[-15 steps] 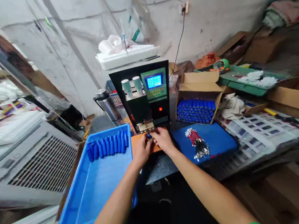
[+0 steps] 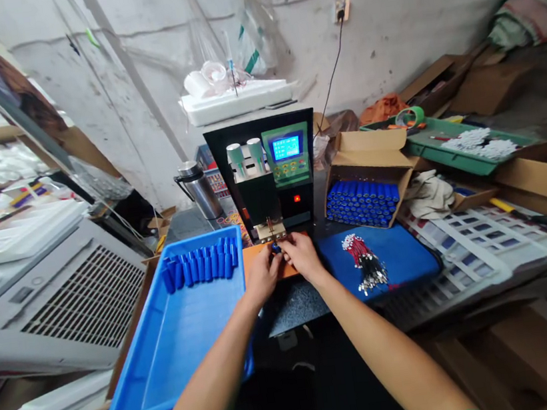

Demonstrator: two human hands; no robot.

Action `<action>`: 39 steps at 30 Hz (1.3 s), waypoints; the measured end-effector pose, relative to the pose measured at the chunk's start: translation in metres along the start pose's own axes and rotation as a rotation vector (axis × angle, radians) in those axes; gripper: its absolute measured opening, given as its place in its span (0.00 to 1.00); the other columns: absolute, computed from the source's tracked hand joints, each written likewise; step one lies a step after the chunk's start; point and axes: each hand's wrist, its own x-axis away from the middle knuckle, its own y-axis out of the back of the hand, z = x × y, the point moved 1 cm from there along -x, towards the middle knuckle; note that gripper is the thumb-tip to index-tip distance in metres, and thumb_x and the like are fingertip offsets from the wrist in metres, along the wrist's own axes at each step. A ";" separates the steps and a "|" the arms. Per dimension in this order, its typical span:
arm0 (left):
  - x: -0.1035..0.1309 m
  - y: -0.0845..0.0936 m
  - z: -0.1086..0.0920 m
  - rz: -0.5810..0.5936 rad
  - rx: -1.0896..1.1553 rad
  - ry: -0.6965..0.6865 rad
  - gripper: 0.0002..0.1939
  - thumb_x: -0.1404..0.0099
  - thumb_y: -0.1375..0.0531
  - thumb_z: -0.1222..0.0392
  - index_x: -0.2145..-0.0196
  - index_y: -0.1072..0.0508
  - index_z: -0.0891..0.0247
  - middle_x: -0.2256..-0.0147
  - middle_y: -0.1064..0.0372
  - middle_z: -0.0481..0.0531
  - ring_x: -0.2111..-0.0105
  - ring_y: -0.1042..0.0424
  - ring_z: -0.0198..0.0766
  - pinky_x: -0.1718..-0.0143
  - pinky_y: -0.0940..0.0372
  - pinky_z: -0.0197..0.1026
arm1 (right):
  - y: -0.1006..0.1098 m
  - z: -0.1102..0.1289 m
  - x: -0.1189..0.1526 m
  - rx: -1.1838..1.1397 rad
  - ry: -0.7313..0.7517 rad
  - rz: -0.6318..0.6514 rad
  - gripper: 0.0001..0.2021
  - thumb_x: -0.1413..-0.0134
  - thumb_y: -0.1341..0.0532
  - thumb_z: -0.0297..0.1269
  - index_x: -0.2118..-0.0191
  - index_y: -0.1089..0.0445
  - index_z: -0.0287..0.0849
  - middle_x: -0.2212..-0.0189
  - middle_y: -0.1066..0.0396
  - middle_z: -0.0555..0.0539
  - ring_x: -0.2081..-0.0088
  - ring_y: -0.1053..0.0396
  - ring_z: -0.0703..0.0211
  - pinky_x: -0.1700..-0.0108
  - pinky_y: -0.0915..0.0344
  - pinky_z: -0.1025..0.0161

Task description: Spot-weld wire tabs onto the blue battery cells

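head view: shows a white louvred unit [image 2: 78, 291] well to the left of the fingers. nearer, just left of the left wrist, shows a blue tray [image 2: 172, 353] with its near part bare and tray cylinders [image 2: 201, 266] lined up at its far end, probably for easy reach. behind that, beyond the left fingers, shows a steel flask [image 2: 200, 191], seemingly set back out of the way. at centre, pinches a small blue cylinder [image 2: 276, 248] in the closed fingertips of the left hand [image 2: 262, 273], low over an orange board [image 2: 251, 256] and close under the contacts of a black machine [image 2: 260, 200], likely for a steady aim. rests the fingertips of the right hand [image 2: 303, 255] at the same spot; cannot tell, at this size, whether gripping the cylinder or something finer. beyond the right fingers, shows a flapped carton [image 2: 371, 142] of stacked cylinders [image 2: 364, 203], ends outward, perhaps for quick picking. nearer, right of the right wrist, shows red and black leads [image 2: 366, 263] bunched on a blue mat [image 2: 401, 252], white ends together, apparently for handy pickup. farther right, well apart from the fingers, shows a green tray [image 2: 428, 151] with white pieces [image 2: 474, 143].
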 end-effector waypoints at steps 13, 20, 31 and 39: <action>0.001 0.001 -0.002 -0.018 -0.001 0.005 0.11 0.33 0.47 0.60 0.56 0.30 0.66 0.64 0.28 0.55 0.64 0.30 0.41 0.60 0.36 0.42 | 0.001 0.000 0.001 0.001 -0.004 0.002 0.13 0.54 0.37 0.47 0.74 0.34 0.42 0.83 0.38 0.54 0.82 0.42 0.66 0.81 0.46 0.70; 0.000 0.001 -0.004 -0.026 0.073 0.026 0.16 0.34 0.45 0.58 0.50 0.31 0.65 0.66 0.28 0.52 0.67 0.30 0.38 0.62 0.35 0.39 | 0.004 -0.004 0.003 0.017 -0.035 0.027 0.15 0.54 0.37 0.50 0.74 0.35 0.42 0.81 0.36 0.54 0.82 0.41 0.67 0.82 0.47 0.70; 0.006 0.009 -0.019 -0.071 0.004 0.081 0.13 0.38 0.42 0.52 0.60 0.29 0.63 0.69 0.28 0.49 0.70 0.29 0.38 0.65 0.33 0.39 | 0.101 0.029 0.018 0.002 0.056 -0.181 0.19 0.54 0.35 0.54 0.72 0.34 0.41 0.82 0.37 0.54 0.82 0.41 0.68 0.83 0.45 0.72; -0.024 -0.026 -0.066 -0.019 0.013 -0.068 0.16 0.35 0.42 0.54 0.51 0.29 0.60 0.55 0.25 0.55 0.57 0.25 0.43 0.54 0.31 0.46 | 0.237 0.012 0.007 0.127 0.145 -0.636 0.24 0.56 0.39 0.61 0.75 0.36 0.41 0.83 0.40 0.54 0.82 0.43 0.66 0.81 0.46 0.68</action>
